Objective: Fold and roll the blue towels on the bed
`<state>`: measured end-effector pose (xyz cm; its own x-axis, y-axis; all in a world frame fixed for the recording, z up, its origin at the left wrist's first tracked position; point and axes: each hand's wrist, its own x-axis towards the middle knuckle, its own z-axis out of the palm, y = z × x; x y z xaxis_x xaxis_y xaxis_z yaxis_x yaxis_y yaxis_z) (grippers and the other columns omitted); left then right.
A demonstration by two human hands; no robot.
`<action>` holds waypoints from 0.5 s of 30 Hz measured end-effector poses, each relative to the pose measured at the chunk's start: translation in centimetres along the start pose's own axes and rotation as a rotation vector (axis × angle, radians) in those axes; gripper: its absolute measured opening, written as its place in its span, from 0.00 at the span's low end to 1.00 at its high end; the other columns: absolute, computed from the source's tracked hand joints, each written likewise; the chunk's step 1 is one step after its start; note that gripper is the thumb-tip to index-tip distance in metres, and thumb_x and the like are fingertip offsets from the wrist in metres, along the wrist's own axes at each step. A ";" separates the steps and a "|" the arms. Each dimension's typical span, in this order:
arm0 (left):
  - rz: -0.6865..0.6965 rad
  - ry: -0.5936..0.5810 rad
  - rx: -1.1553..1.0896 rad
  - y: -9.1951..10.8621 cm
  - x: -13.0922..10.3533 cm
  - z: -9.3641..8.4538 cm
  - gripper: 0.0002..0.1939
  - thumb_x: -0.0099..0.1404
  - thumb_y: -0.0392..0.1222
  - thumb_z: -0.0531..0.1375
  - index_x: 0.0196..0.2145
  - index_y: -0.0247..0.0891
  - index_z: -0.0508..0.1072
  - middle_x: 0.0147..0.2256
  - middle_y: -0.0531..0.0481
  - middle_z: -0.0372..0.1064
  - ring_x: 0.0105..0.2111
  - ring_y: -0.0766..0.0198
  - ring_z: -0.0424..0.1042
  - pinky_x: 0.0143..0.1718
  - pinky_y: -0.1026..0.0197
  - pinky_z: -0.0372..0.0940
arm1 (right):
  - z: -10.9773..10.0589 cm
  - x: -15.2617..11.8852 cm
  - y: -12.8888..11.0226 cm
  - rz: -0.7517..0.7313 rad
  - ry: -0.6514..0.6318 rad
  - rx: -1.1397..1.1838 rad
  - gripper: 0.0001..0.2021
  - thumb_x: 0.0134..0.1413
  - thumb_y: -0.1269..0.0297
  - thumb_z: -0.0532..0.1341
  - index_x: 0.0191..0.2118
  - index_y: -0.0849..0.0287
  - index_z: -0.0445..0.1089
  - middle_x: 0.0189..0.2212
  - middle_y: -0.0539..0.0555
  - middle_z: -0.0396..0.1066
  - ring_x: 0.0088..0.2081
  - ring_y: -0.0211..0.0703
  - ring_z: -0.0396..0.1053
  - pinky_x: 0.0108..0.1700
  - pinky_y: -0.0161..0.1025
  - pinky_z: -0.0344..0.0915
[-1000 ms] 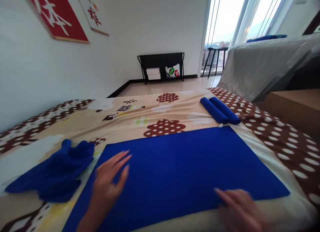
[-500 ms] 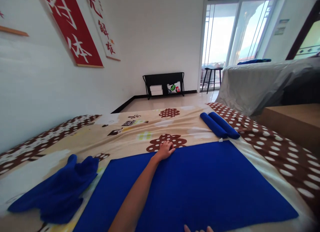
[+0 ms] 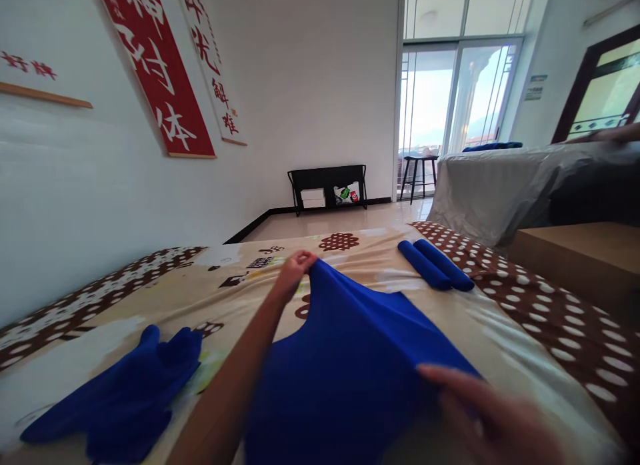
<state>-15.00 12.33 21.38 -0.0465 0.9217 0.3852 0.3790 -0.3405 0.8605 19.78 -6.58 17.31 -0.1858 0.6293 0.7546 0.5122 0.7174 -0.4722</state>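
A blue towel (image 3: pixel 340 358) is partly lifted off the patterned bedspread. My left hand (image 3: pixel 299 263) pinches its far edge and pulls it up to a peak. At the lower right, my right hand (image 3: pixel 485 411), blurred by motion, grips the towel between thumb and fingers, with folds running between the two hands. Two rolled blue towels (image 3: pixel 435 265) lie side by side farther back on the right. To the left of my left forearm is a crumpled blue towel (image 3: pixel 125 391).
The bedspread (image 3: pixel 270 285) has brown dotted borders. A plastic-covered piece of furniture (image 3: pixel 480 191) and a brown box (image 3: pixel 575 258) stand to the right, where another person's arm (image 3: pixel 615 135) shows. Against the back wall is a low black rack (image 3: pixel 327 185), with a stool (image 3: pixel 419 175) near the glass door.
The towel lay flat before; its far edge is now raised in my left hand. My right hand has come up from the bottom edge and taken hold of the towel. The view has tilted up.
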 end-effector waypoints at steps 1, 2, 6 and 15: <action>0.012 0.050 -0.070 2.2 0.0 -1.6 0.16 0.62 0.52 0.62 0.37 0.36 0.70 0.29 0.54 0.67 0.28 0.68 0.68 0.31 0.61 0.65 | -2.0 2.6 0.1 0.101 0.039 0.062 0.11 0.56 0.60 0.62 0.44 0.41 0.77 0.32 0.47 0.79 0.28 0.44 0.77 0.25 0.34 0.74; 0.025 0.092 -0.134 4.4 -0.1 -3.1 0.16 0.58 0.52 0.65 0.36 0.37 0.70 0.29 0.54 0.67 0.27 0.68 0.68 0.31 0.62 0.64 | -3.8 5.2 0.1 0.191 0.085 0.161 0.09 0.55 0.58 0.62 0.42 0.40 0.78 0.34 0.48 0.79 0.32 0.47 0.78 0.26 0.36 0.75; 0.068 0.231 -0.304 11.8 -1.0 -7.6 0.18 0.47 0.46 0.71 0.33 0.38 0.71 0.28 0.54 0.69 0.27 0.70 0.67 0.29 0.65 0.58 | -8.0 14.8 0.5 0.379 0.124 0.684 0.09 0.53 0.57 0.65 0.38 0.52 0.79 0.37 0.56 0.78 0.36 0.47 0.77 0.35 0.41 0.76; 0.160 0.347 -0.310 17.6 -2.8 -10.8 0.17 0.44 0.39 0.75 0.32 0.33 0.78 0.30 0.49 0.74 0.29 0.69 0.68 0.29 0.64 0.53 | -7.6 23.6 3.8 0.378 0.051 0.771 0.07 0.52 0.74 0.66 0.39 0.64 0.77 0.37 0.58 0.77 0.38 0.42 0.75 0.52 0.46 0.70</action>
<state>-18.21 1.75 39.04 -0.3355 0.7545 0.5641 0.1165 -0.5610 0.8196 23.75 8.72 36.77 -0.0700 0.8661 0.4949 -0.1841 0.4763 -0.8598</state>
